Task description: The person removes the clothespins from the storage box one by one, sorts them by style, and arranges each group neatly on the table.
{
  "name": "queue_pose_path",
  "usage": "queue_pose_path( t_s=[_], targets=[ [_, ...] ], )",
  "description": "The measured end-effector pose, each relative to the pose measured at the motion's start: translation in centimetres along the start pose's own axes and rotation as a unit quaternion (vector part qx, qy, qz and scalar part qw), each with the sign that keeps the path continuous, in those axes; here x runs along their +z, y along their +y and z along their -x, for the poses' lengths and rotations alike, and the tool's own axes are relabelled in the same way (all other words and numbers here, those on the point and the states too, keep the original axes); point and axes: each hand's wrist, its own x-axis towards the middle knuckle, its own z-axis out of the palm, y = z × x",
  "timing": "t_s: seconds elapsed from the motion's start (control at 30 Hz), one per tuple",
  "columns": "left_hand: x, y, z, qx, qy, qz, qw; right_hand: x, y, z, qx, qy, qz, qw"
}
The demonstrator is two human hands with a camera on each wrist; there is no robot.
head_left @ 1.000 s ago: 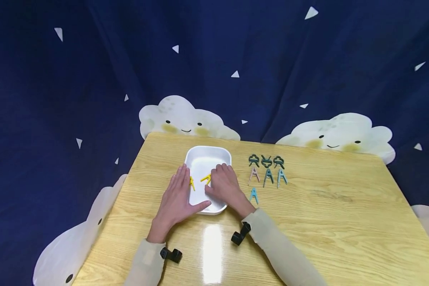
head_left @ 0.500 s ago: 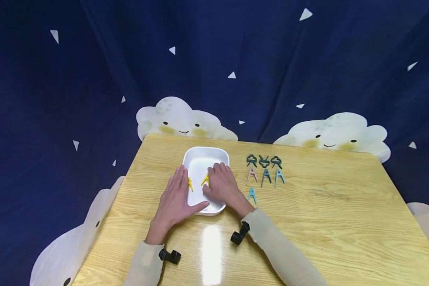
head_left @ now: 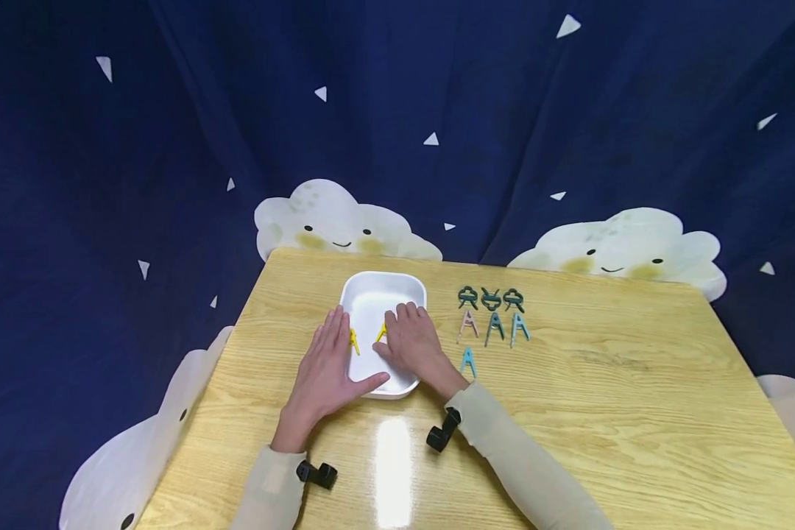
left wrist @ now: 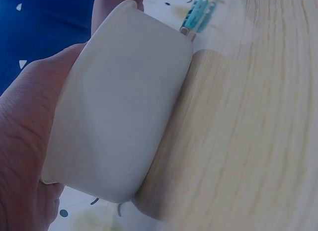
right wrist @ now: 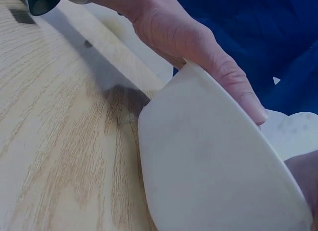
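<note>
A white tray [head_left: 377,291] stands on the wooden table, its outer wall filling much of both wrist views. Along its left rim lies my left hand [head_left: 323,368], fingers straight and thumb stretched across the near corner. One yellow clothespin [head_left: 354,341] shows inside the tray beside those fingers, partly covered by them. My right hand [head_left: 413,341] reaches over the right rim with curled fingers, pinching a second yellow clothespin [head_left: 382,333]. Its upper end is hidden under the fingers, so the exact grip is not visible.
Right of the tray are rows of clips: several dark green cloud-shaped clips [head_left: 491,299], a pink clothespin [head_left: 467,324], a dark teal one [head_left: 495,327] and a light blue one [head_left: 520,327]. Another blue clothespin [head_left: 468,361] lies nearer, close to the right wrist. A dark blue curtain [head_left: 397,110] hangs behind the table.
The yellow clothespin at my right hand has turned more upright and more of it is covered by the fingers. My left hand stays on the tray's rim.
</note>
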Motion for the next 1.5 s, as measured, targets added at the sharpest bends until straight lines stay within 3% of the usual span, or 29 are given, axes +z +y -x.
queue_pose_path(
  t_s=[0.47, 1.13, 1.5],
  targets=[
    [0.1, -0.06, -0.11, -0.003, -0.002, 0.003, 1.0, 0.28, 0.44, 0.09, -0.041, 0.032, -0.038, 0.998],
    [0.15, -0.04, -0.07, -0.002, -0.003, 0.002, 1.0, 0.11, 0.3, 0.01, -0.05, 0.012, -0.027, 0.998],
    [0.22, -0.03, -0.1, -0.005, -0.004, 0.003, 1.0, 0.27, 0.76, 0.12, -0.065, 0.044, -0.063, 0.995]
  ],
)
